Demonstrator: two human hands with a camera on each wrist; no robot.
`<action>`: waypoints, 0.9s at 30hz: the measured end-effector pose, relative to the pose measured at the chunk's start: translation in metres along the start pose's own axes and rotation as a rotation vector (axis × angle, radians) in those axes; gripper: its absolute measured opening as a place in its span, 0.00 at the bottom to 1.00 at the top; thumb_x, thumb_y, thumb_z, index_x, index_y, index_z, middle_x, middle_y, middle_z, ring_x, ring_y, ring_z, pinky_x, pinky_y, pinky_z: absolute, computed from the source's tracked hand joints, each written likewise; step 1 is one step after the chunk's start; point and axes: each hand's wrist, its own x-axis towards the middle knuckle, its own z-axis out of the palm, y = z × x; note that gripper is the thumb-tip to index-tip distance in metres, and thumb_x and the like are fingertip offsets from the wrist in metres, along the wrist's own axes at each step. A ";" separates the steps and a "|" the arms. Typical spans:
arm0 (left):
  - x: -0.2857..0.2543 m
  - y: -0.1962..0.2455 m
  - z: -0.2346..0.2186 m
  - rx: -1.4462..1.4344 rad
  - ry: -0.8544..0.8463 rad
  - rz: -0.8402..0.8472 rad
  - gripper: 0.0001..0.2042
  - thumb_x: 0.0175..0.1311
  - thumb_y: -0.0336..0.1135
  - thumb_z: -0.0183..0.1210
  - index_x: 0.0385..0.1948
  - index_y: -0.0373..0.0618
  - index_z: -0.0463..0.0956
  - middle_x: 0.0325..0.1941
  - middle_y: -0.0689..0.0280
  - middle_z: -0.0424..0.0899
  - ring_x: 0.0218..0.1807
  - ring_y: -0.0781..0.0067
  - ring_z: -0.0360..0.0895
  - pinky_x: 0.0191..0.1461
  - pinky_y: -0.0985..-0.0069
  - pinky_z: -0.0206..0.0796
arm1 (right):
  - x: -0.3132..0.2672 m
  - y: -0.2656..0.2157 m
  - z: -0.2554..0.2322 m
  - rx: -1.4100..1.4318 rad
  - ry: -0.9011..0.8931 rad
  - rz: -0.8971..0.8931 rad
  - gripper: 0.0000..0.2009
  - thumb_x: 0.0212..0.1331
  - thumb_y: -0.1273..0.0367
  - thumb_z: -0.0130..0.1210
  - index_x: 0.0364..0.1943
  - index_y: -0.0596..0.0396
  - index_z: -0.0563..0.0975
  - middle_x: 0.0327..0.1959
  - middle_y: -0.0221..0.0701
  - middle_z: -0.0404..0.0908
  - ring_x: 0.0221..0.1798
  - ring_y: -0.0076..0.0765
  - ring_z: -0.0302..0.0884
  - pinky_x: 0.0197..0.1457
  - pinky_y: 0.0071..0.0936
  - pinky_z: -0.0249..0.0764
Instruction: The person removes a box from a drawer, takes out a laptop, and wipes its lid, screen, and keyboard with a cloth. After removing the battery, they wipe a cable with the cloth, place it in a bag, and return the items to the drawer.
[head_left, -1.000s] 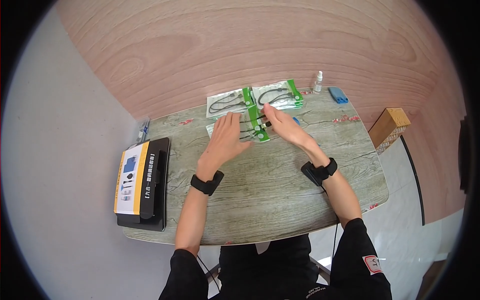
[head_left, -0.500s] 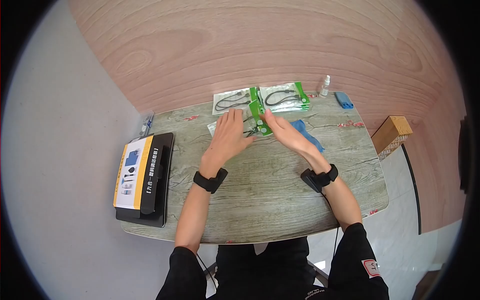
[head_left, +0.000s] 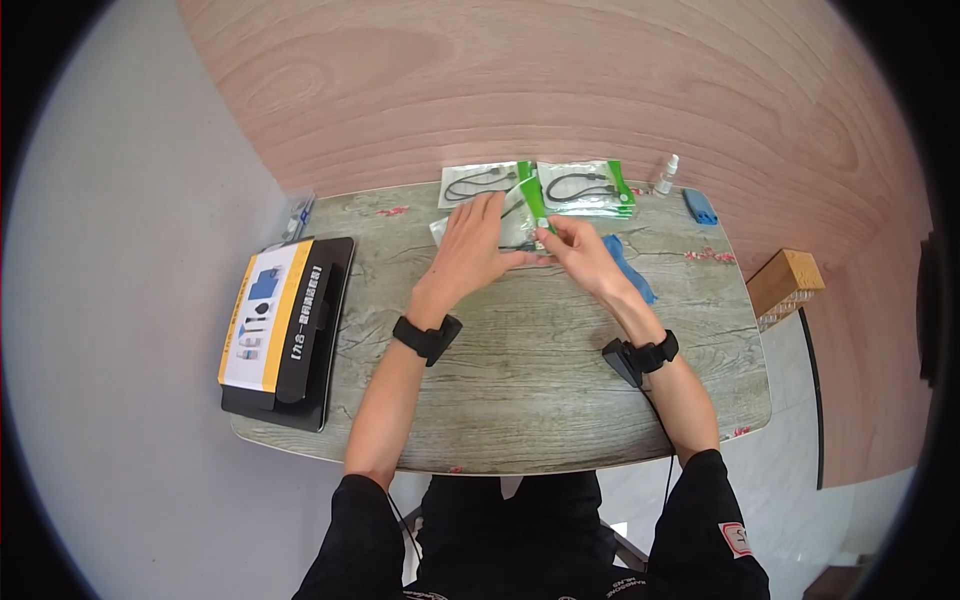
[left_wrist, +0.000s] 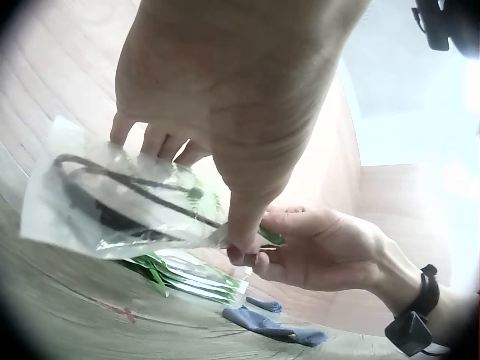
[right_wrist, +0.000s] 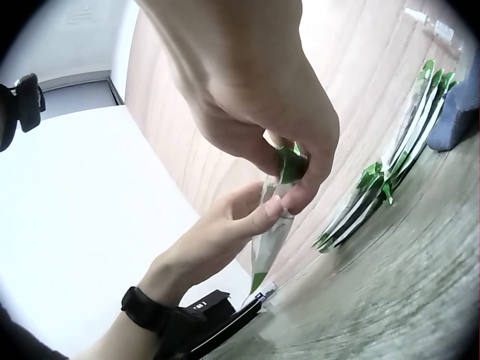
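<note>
A clear plastic packet point(head_left: 512, 217) with a green end strip and a dark cable inside is raised in both hands over the table's back half. My left hand point(head_left: 466, 248) holds it along its length, thumb on the near edge and fingers on the far one. At the green end, my right hand point(head_left: 588, 262) pinches the strip between thumb and curled fingers. The cable point(left_wrist: 127, 180) lies looped inside, seen in the left wrist view. From the right wrist camera the packet point(right_wrist: 271, 244) appears nearly edge-on, and both thumbs are close together at its end.
Behind the hands lie two stacks of similar packets, a left stack point(head_left: 478, 183) and a right stack point(head_left: 580, 185). A blue cloth point(head_left: 632, 272) rests right of my right hand. Farther back are a small white-capped bottle point(head_left: 667, 175) and a folded blue item point(head_left: 700, 207). A printed box point(head_left: 265, 320) stands left.
My right hand's straighter fingers have curled and now pinch the packet's green end. The packet has tilted, its green strip now slanting the other way. The head view has shifted slightly.
</note>
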 end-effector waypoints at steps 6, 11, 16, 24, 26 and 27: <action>0.003 -0.048 0.007 0.050 0.334 -0.136 0.41 0.62 0.51 0.67 0.66 0.25 0.60 0.66 0.40 0.69 0.67 0.41 0.68 0.68 0.52 0.61 | 0.042 -0.009 -0.012 0.123 0.140 0.131 0.13 0.76 0.69 0.48 0.53 0.66 0.77 0.48 0.33 0.81 0.51 0.27 0.80 0.58 0.27 0.81; 0.007 -0.096 0.030 -0.148 0.311 -0.423 0.29 0.70 0.43 0.59 0.62 0.26 0.64 0.63 0.38 0.72 0.64 0.37 0.71 0.64 0.54 0.65 | 0.094 0.003 -0.016 0.208 0.204 0.167 0.14 0.76 0.71 0.47 0.58 0.67 0.72 0.55 0.39 0.77 0.55 0.35 0.79 0.65 0.32 0.81; 0.018 -0.117 0.041 -0.221 0.088 -0.463 0.22 0.70 0.39 0.58 0.57 0.30 0.69 0.60 0.41 0.76 0.60 0.36 0.74 0.60 0.52 0.68 | 0.135 0.033 -0.011 0.138 0.213 0.247 0.16 0.74 0.69 0.51 0.57 0.67 0.69 0.55 0.45 0.74 0.55 0.42 0.82 0.63 0.32 0.79; 0.021 -0.129 0.051 -0.108 0.177 -0.413 0.21 0.68 0.38 0.61 0.56 0.33 0.72 0.58 0.44 0.78 0.59 0.38 0.76 0.59 0.52 0.69 | 0.145 0.047 -0.011 -0.886 0.366 -0.117 0.19 0.68 0.65 0.57 0.55 0.66 0.73 0.46 0.54 0.80 0.50 0.60 0.83 0.51 0.49 0.78; 0.023 -0.126 0.051 -0.073 0.178 -0.413 0.21 0.68 0.38 0.61 0.57 0.33 0.72 0.58 0.44 0.78 0.59 0.38 0.76 0.59 0.53 0.69 | 0.137 0.039 -0.014 -0.999 0.367 -0.120 0.18 0.67 0.64 0.57 0.54 0.63 0.76 0.44 0.55 0.80 0.51 0.65 0.79 0.54 0.51 0.77; 0.022 -0.125 0.050 -0.059 0.162 -0.420 0.21 0.68 0.38 0.61 0.57 0.33 0.72 0.58 0.44 0.78 0.59 0.38 0.76 0.59 0.53 0.70 | 0.131 0.036 -0.015 -0.994 0.399 -0.155 0.16 0.67 0.64 0.57 0.52 0.61 0.77 0.44 0.55 0.80 0.50 0.65 0.79 0.54 0.50 0.77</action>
